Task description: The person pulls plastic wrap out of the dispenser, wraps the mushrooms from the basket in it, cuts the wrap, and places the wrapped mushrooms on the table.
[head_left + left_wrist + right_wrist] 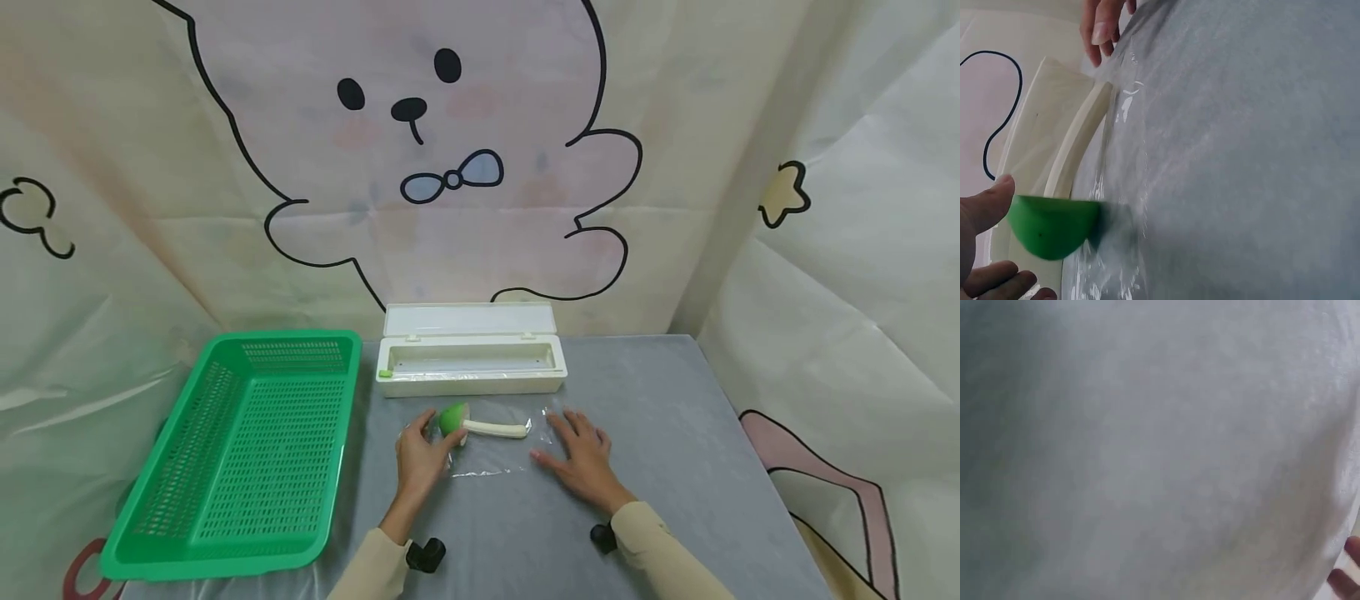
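Observation:
A toy with a round green cap [452, 419] and a cream stem [495, 429] lies on a sheet of clear film [491, 457] on the grey table. My left hand [429, 437] is at its left end; in the left wrist view my thumb [988, 206] touches the green cap [1054, 225] and my fingers [997, 278] curl under it. My right hand [573, 446] lies flat with spread fingers on the film's right edge, apart from the stem. The right wrist view shows only grey cover and a fingertip [1350, 565].
A long white box [471, 375] stands just behind the film with its lid [469, 319] folded back. A green mesh basket [247, 450] sits at the left. The grey table [675, 433] ends at a printed curtain backdrop behind and to the right.

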Demonstrator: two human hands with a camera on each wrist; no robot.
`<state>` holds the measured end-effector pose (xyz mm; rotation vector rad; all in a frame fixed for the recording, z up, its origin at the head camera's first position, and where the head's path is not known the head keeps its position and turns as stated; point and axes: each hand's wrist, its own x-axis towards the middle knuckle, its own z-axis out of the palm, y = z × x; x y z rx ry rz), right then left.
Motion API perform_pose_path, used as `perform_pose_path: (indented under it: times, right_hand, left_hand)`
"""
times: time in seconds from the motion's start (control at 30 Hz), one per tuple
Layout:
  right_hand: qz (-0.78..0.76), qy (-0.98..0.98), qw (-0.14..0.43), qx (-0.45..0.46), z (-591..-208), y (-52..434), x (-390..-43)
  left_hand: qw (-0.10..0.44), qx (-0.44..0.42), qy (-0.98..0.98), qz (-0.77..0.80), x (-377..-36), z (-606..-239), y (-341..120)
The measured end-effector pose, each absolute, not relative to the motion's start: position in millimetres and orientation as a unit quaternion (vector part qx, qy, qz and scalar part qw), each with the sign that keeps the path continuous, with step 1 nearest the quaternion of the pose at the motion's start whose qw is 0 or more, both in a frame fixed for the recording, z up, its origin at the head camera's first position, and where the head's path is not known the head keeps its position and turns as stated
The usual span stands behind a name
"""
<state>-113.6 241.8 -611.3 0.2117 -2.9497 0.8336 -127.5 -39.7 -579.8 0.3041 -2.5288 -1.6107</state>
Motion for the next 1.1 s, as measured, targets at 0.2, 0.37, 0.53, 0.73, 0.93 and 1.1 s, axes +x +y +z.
perform_pose_path:
  times: [0.2, 0.37, 0.53, 0.73, 0.93, 1.1]
  right_hand:
    - [0.289, -0.942, 0.088, 0.145, -609, 246, -104]
    - [0.278, -0.936, 0.073, 0.204, -606, 248, -101]
    - [0.246, -0.942, 0.060, 0.218, -606, 249, -103]
    - [0.265, -0.941, 0.055, 0.204, -602, 249, -105]
    - [0.357, -0.917, 0.080, 0.157, -592, 251, -107]
    - [0.384, -0.905, 0.110, 0.148, -583, 250, -111]
  left_hand:
    - [0.096, 0.026, -0.879, -0.466, -108, -581, -64]
    - [0.080, -0.040, -0.940, -0.329, -95, -584, -83]
    - [0.098, -0.093, -0.962, -0.239, -89, -592, -94]
    - [0.186, -0.112, -0.948, -0.232, -92, -600, -98]
    - [0.248, -0.104, -0.917, -0.295, -98, -598, -98]
    - [0.270, -0.112, -0.891, -0.347, -104, -592, -98]
